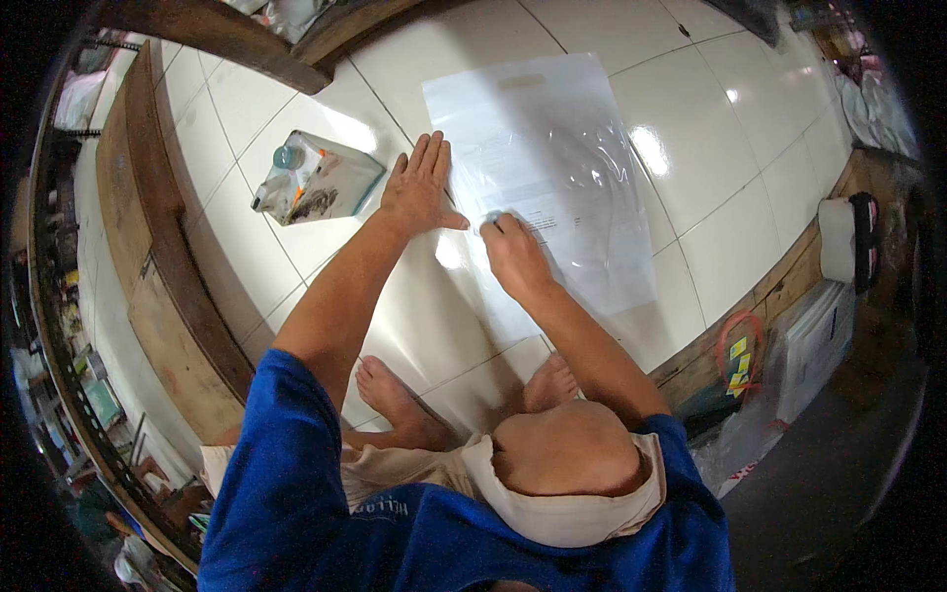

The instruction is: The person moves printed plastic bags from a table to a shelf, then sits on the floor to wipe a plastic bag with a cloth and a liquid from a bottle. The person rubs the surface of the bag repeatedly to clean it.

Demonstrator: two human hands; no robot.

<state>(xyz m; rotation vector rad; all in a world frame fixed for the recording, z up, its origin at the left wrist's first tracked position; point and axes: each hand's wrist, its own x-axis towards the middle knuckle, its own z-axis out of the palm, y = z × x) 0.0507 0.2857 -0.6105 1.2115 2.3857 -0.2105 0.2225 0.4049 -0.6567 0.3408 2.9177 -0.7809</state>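
Note:
A large clear plastic bag [552,168] with a cut-out handle lies flat on the white tiled floor [730,148]; a printed sheet shows through it. My left hand [419,185] lies flat with fingers spread at the bag's left edge. My right hand [508,249] is closed with its fingertips pressing on the bag's near part, on the printed area. Whether it pinches anything small I cannot tell. My bare feet [395,395] and a bent knee [567,449] are just below.
A clear plastic box [316,178] holding a bottle and small items sits left of my left hand. Wooden boards [168,286] border the tiles on the left and top. At right are a white roll [837,237], stacked white panels [814,345] and an orange ring [740,340].

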